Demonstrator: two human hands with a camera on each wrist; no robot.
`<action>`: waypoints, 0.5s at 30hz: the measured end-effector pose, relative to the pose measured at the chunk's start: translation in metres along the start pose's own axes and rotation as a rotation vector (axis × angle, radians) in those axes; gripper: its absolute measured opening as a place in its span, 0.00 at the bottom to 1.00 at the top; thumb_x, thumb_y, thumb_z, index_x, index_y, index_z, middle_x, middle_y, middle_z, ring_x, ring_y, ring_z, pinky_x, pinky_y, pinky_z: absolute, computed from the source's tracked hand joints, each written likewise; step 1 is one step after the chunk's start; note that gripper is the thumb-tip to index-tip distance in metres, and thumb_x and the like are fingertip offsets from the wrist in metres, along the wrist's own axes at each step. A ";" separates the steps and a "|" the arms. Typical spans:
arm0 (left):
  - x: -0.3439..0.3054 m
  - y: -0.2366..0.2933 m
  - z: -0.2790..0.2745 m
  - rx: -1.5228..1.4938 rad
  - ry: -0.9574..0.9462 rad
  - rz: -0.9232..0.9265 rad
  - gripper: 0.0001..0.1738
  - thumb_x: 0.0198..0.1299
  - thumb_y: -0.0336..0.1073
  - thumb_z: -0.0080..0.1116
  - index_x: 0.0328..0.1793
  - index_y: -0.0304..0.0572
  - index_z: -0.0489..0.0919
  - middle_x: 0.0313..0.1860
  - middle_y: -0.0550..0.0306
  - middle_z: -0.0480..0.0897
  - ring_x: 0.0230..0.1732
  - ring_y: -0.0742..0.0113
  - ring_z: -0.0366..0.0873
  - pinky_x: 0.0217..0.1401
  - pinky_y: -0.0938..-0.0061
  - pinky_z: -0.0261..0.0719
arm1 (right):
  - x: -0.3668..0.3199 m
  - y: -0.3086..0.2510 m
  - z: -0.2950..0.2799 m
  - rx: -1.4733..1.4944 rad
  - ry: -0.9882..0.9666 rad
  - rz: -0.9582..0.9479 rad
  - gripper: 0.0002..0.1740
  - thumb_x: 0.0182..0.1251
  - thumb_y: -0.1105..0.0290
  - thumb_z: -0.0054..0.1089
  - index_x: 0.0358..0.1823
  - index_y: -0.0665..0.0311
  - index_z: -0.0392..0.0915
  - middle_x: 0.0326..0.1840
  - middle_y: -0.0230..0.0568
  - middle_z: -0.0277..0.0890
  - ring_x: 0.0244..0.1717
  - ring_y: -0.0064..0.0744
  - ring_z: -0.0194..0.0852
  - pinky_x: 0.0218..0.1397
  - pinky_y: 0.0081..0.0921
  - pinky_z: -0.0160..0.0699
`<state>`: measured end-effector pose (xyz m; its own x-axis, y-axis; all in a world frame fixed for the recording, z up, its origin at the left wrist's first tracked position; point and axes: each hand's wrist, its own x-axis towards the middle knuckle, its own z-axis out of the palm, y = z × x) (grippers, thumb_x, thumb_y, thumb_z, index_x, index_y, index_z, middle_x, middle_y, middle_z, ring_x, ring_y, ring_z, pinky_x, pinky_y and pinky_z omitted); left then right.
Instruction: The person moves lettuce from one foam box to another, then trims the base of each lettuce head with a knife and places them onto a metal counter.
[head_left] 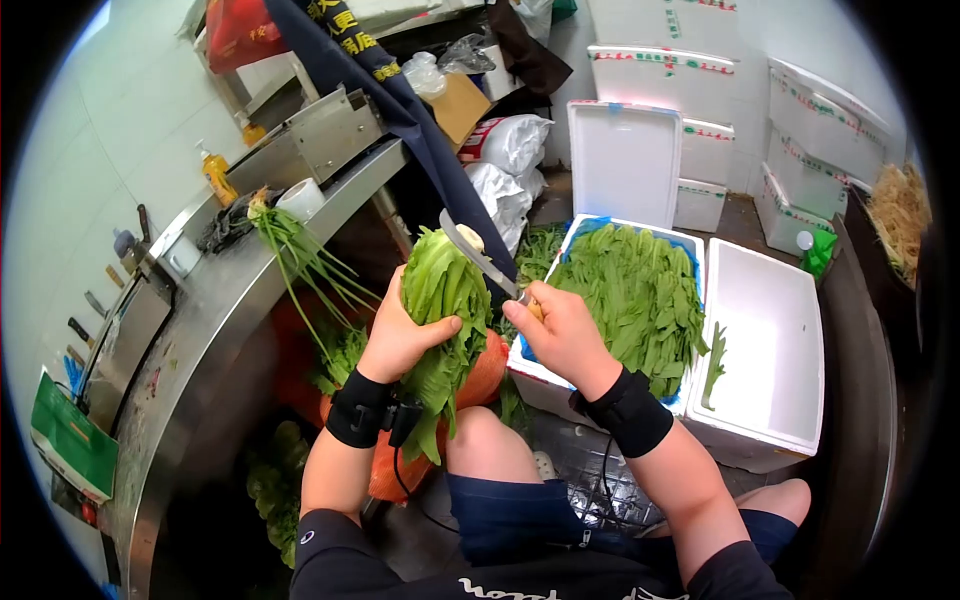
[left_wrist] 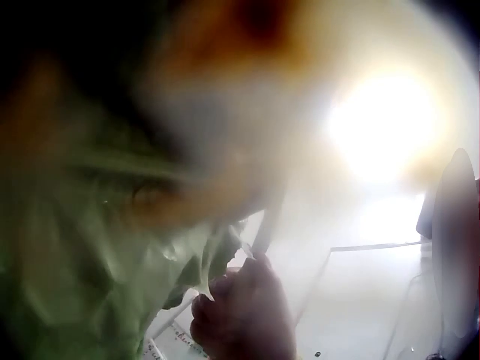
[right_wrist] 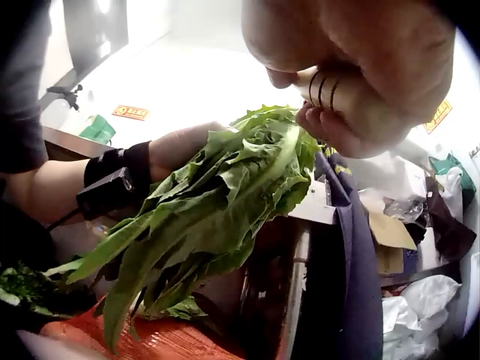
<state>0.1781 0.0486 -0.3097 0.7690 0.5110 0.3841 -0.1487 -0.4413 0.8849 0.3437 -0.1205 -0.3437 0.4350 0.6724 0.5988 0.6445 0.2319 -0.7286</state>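
Note:
In the head view my left hand (head_left: 395,330) grips a head of long-leaved lettuce (head_left: 445,285), its thumb across the leaves. The pale cut stem end (head_left: 470,238) points up and away from me, and the leaves hang toward my knee. My right hand (head_left: 568,338) holds a knife (head_left: 490,268) by its light handle, with the blade right at the stem end. From the right wrist, the drooping lettuce leaves (right_wrist: 225,202) show below the right hand (right_wrist: 360,82). Close blur covers much of the left wrist view.
A foam box (head_left: 690,405) heaped with loose green leaves (head_left: 630,300) stands ahead right. Beside it, another white foam box (head_left: 770,350) has one leaf strip inside. Spring onions (head_left: 290,245) overhang the steel counter (head_left: 225,290) at left. An orange mesh sack (head_left: 395,465) lies below the lettuce.

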 end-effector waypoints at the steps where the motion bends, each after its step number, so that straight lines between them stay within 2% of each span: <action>1: -0.004 -0.002 -0.004 -0.037 0.019 -0.021 0.44 0.49 0.28 0.76 0.72 0.36 0.64 0.62 0.54 0.77 0.63 0.66 0.75 0.71 0.68 0.71 | 0.001 0.000 0.006 0.002 -0.021 0.000 0.22 0.73 0.55 0.61 0.29 0.67 0.71 0.22 0.52 0.73 0.27 0.56 0.75 0.30 0.45 0.71; 3: -0.012 -0.004 -0.008 -0.052 0.021 -0.045 0.44 0.49 0.28 0.75 0.72 0.36 0.64 0.62 0.54 0.77 0.63 0.66 0.75 0.71 0.68 0.71 | 0.002 0.003 0.019 -0.021 -0.014 -0.038 0.24 0.73 0.54 0.61 0.27 0.67 0.71 0.20 0.54 0.72 0.25 0.59 0.74 0.28 0.46 0.70; 15: -0.034 -0.022 -0.009 -0.106 0.042 -0.103 0.45 0.50 0.26 0.74 0.73 0.36 0.63 0.64 0.55 0.77 0.64 0.66 0.75 0.71 0.67 0.71 | -0.002 0.013 0.036 -0.144 -0.056 -0.039 0.26 0.75 0.52 0.57 0.26 0.67 0.71 0.20 0.55 0.73 0.26 0.61 0.75 0.28 0.49 0.70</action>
<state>0.1499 0.0475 -0.3401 0.7575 0.5808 0.2981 -0.1368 -0.3053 0.9424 0.3287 -0.0938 -0.3662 0.3750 0.7042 0.6029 0.7452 0.1578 -0.6479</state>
